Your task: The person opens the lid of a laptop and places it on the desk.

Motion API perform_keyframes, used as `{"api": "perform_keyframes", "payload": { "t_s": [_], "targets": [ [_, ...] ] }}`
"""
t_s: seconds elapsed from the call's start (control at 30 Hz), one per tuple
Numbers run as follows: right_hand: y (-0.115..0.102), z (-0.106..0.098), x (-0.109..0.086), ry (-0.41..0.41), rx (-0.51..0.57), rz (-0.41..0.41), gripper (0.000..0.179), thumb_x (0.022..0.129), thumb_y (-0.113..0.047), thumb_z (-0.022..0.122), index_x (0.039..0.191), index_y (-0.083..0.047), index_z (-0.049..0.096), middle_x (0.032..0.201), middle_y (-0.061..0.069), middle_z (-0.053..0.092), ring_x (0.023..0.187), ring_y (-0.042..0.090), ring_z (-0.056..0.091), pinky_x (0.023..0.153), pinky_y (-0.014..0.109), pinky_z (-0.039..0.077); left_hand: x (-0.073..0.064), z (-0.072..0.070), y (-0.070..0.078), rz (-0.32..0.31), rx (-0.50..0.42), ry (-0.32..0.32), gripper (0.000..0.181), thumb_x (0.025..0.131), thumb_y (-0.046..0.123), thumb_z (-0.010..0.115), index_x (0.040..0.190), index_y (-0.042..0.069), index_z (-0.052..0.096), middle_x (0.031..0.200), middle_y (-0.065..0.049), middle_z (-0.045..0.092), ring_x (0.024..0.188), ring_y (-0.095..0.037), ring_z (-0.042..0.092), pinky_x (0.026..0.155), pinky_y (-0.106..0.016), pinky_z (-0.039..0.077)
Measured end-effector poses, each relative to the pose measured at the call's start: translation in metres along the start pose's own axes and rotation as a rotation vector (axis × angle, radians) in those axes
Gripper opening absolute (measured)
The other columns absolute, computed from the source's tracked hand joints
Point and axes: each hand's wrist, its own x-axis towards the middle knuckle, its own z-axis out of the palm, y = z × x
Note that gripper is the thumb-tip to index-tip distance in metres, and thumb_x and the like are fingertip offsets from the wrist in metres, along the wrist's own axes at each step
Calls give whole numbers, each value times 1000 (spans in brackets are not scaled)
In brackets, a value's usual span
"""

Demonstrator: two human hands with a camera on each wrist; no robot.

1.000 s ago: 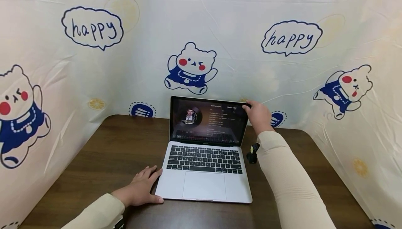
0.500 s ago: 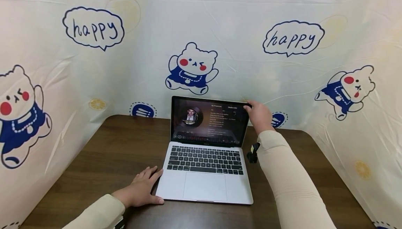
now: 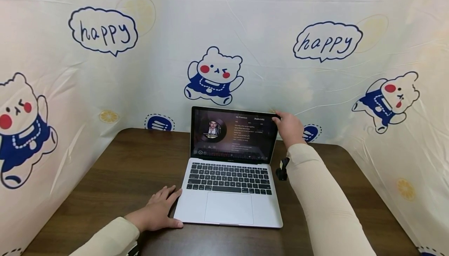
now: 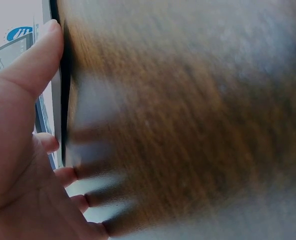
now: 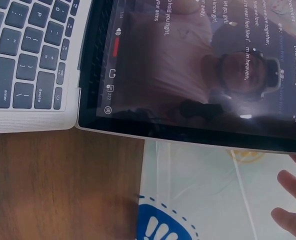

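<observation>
A silver laptop (image 3: 191, 209) lies unfolded on the brown table, its lit screen (image 3: 242, 147) tilted up and showing a music player with lyrics. My right hand (image 3: 290, 129) pinches the screen's upper right corner, thumb on the front and the other fingers behind. In the right wrist view, those spread fingers (image 5: 294, 186) show past the lid's edge. At the laptop's front left corner rests my left hand (image 3: 156, 212), fingers spread and the thumb along the front edge. The left wrist view has the left hand (image 4: 18, 140) beside the laptop's side, fingertips down on the tabletop.
The brown wooden table (image 3: 105, 178) extends around the laptop. Behind and at both sides hangs a pale curtain (image 3: 259, 14) printed with bears and the word "happy". A small black device (image 3: 282, 169) sits at the right wrist.
</observation>
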Motion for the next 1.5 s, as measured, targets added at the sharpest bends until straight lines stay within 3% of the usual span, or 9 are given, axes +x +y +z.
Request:
{"api": "perform_keyframes", "payload": {
  "t_s": [0.17, 0.57, 0.83, 1.03, 1.27, 1.5],
  "targets": [
    [0, 1, 0, 25, -10, -9, 43, 99, -35, 55, 139, -22, 54, 131, 18, 59, 62, 25, 50, 42, 29, 28, 1, 0, 0, 3, 5, 1, 108, 65, 68, 75, 145, 4, 40, 150, -25, 30, 139, -50, 21, 104, -71, 19],
    [-2, 6, 4, 36, -30, -13, 43, 99, -34, 55, 140, -21, 54, 128, 17, 61, 64, 27, 53, 47, 31, 31, 0, -1, 0, -17, 11, -20, 109, 65, 69, 74, 146, 5, 39, 151, -26, 29, 139, -52, 19, 105, -71, 18],
    [-3, 5, 5, 29, -21, -5, 43, 99, -32, 56, 140, -20, 53, 134, 15, 57, 87, 31, 63, 48, 33, 35, 1, 0, 0, -10, 11, -10, 108, 65, 68, 75, 144, 4, 40, 150, -25, 30, 139, -51, 21, 104, -71, 19],
    [-1, 5, 6, 24, -35, -4, 44, 99, -31, 56, 141, -19, 52, 135, 14, 56, 103, 36, 63, 52, 35, 39, 1, 0, 0, 0, 12, -11, 107, 66, 68, 75, 145, 4, 40, 150, -26, 30, 139, -51, 20, 104, -71, 19],
    [-2, 6, 8, 21, -49, 7, 45, 98, -32, 56, 141, -21, 52, 132, 15, 59, 85, 33, 65, 48, 33, 35, 1, -2, 1, 10, 7, -18, 110, 65, 69, 74, 146, 4, 38, 150, -27, 29, 138, -53, 20, 104, -72, 17],
    [-4, 10, 10, 29, -62, 0, 45, 99, -33, 55, 142, -21, 50, 132, 15, 59, 94, 35, 65, 53, 37, 42, 2, 0, 0, -4, 17, 2, 108, 64, 67, 76, 144, 4, 41, 150, -25, 31, 138, -51, 22, 104, -71, 20]
  ]
}}
